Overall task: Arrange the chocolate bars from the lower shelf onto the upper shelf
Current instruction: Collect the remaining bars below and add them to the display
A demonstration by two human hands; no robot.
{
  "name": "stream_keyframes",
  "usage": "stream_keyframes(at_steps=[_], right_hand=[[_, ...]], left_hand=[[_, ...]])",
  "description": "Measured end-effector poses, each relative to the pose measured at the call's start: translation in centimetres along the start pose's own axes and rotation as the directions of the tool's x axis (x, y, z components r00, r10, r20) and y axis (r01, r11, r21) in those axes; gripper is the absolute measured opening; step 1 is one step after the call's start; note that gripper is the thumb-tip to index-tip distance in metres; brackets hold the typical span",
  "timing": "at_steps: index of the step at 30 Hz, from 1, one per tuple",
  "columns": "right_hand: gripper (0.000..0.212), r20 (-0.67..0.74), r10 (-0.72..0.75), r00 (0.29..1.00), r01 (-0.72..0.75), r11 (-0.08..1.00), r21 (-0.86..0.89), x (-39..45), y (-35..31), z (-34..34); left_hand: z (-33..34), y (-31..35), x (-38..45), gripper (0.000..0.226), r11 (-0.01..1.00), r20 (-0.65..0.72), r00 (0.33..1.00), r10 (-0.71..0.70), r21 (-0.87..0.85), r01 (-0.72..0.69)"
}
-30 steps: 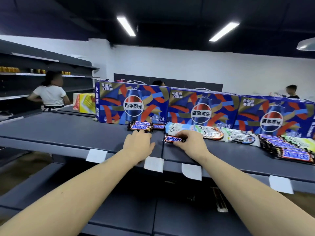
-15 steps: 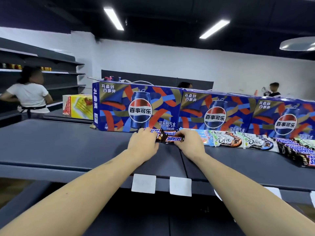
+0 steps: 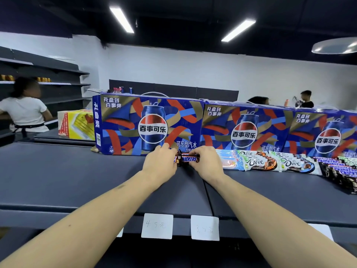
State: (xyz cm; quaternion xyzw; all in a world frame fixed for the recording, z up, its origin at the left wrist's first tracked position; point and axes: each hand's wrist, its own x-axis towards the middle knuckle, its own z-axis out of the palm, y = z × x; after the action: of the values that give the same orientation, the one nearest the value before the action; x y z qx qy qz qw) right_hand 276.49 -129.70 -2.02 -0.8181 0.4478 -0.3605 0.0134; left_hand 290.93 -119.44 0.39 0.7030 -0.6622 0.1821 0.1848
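Note:
On the dark grey upper shelf (image 3: 77, 180), a small pile of brown Snickers bars (image 3: 188, 159) lies just in front of the leftmost Pepsi box (image 3: 123, 130). My left hand (image 3: 160, 164) grips the pile's left end with curled fingers. My right hand (image 3: 206, 161) pinches its right end. Right of my hands lie pale blue bars (image 3: 229, 160), then Dove bars (image 3: 257, 162), then a row of more Snickers bars (image 3: 342, 170) at the far right. The lower shelf is hidden below the frame.
Three blue Pepsi gift boxes stand along the back of the shelf, the middle one (image 3: 243, 132) behind the Dove bars. A yellow carton (image 3: 77, 122) sits behind at left. White price tags (image 3: 156, 226) hang on the shelf's front edge. A person (image 3: 23, 111) stands at far left.
Both hands have pushed the Snickers bars back against the Pepsi box and closed in on them from either side. The view has moved closer to the upper shelf and risen.

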Motion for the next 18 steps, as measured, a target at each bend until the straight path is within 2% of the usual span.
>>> stream_keyframes(at_steps=[8,13,18], right_hand=[[0.029,0.010,-0.040,0.999,0.040,0.999,-0.035,0.5,0.5,0.0],[0.041,0.037,-0.056,0.998,0.057,0.997,-0.048,0.0,0.6,-0.9],[0.038,0.034,-0.051,0.998,0.052,0.998,-0.034,-0.9,0.0,-1.9]], left_hand=[[0.4,-0.3,0.4,0.037,1.000,0.016,1.000,-0.012,0.026,0.011],[1.1,-0.8,0.2,0.037,0.999,0.028,0.999,-0.028,0.021,0.027],[0.9,-1.0,-0.2,0.036,1.000,-0.004,1.000,-0.012,0.020,0.012]])
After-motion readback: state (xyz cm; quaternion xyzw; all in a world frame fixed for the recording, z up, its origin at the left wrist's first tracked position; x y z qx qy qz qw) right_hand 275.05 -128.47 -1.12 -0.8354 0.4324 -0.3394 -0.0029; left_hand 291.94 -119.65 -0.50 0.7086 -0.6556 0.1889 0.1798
